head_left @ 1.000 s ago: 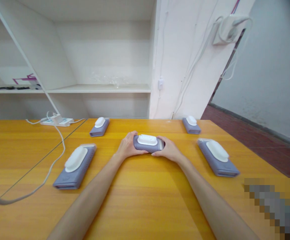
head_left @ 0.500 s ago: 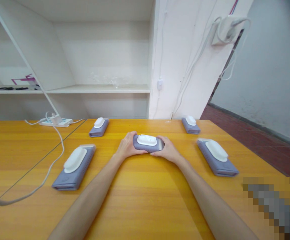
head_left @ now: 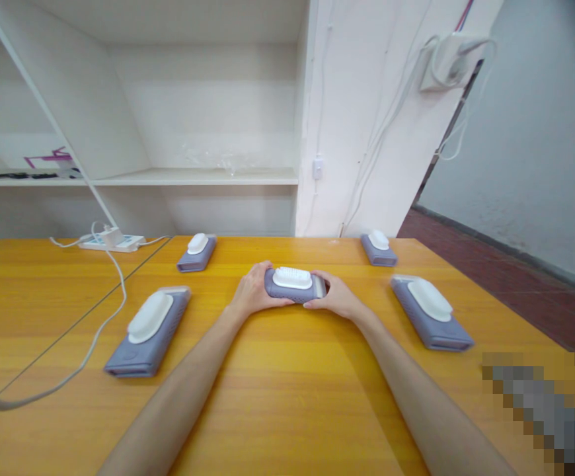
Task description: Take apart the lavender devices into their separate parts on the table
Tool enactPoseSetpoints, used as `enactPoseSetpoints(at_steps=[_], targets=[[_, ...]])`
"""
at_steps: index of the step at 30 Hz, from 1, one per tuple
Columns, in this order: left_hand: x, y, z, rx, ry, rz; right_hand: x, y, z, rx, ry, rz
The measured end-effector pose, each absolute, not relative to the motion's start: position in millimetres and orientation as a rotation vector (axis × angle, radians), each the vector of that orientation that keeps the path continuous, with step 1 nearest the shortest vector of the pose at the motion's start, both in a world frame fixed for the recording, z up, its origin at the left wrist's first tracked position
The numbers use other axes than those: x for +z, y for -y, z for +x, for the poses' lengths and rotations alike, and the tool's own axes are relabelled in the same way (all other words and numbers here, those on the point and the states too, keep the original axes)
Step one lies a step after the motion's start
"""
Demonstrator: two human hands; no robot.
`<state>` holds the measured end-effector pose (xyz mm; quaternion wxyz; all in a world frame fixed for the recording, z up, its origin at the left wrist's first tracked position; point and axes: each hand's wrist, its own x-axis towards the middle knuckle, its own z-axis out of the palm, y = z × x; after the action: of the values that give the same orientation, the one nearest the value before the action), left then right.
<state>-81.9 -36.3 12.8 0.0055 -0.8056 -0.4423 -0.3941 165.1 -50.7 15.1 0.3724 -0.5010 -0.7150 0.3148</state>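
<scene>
My left hand (head_left: 255, 289) is closed around the left end of a grey-purple box (head_left: 295, 297) at the middle of the table. At its right end, my right hand (head_left: 336, 295) grips the same box, thumb toward me. On top of this box lies a white brush (head_left: 292, 277), its bristles facing up. The box's right end shows a pale, shiny strip beside my fingers. Whether the box rests on the table or is slightly raised, I cannot tell.
Similar grey boxes, each topped by a smooth white oval piece, lie at near left (head_left: 147, 330), far left (head_left: 197, 253), far right (head_left: 379, 249) and near right (head_left: 431, 313). A power strip (head_left: 119, 242) and white cable (head_left: 104, 324) occupy the left. White shelves (head_left: 198, 176) stand behind.
My right hand has shifted very slightly to the right at the box's end. Both hands keep hold of the box, and the other boxes stay where they were.
</scene>
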Motion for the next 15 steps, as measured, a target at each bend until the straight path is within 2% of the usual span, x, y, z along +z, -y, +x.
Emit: enactPoseSetpoints(at_steps=[7,15], targets=[[15,36,-83,-1.185,1.361,-2.506,12,55,157,0.583,1.839,-1.317],[14,37,-82,-1.235,1.379,-2.527,19,51,171,0.926,1.851,-1.218]])
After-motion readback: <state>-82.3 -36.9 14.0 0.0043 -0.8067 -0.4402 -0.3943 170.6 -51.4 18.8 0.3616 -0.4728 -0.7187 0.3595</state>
